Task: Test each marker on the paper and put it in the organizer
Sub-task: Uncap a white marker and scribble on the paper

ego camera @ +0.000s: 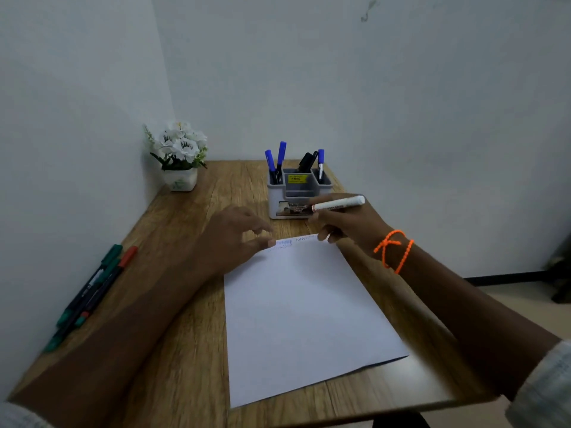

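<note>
1. White-barrelled marker (338,204) is gripped in the right hand (343,225), fingers curled round its lower end; its long axis lies nearly level, cap end pointing right, tip end hidden behind the fingers near the far edge of the paper (304,316); whether the tip touches the sheet cannot be told.
2. Left hand (238,239) lies loose and holds nothing, fingertips at the paper's far left corner, seemingly steadying it.
3. Blue and dark scribbles (292,242) run along the sheet's far edge, between the two hands.
4. Grey organizer (298,193) stands just beyond the paper, toward the table's far edge, directly behind the right hand; blue-capped and dark pens already stand in it.
5. Judgement: the right hand is the nearer one; the marker needs tipping from level to upright, then a short carry forward into a compartment.
6. Untested markers (89,291), green-capped and one red, lie in a bundle at the left edge of the wooden table (185,350), nearer the left arm; a pot of white flowers (179,156) fills the far left corner.
</note>
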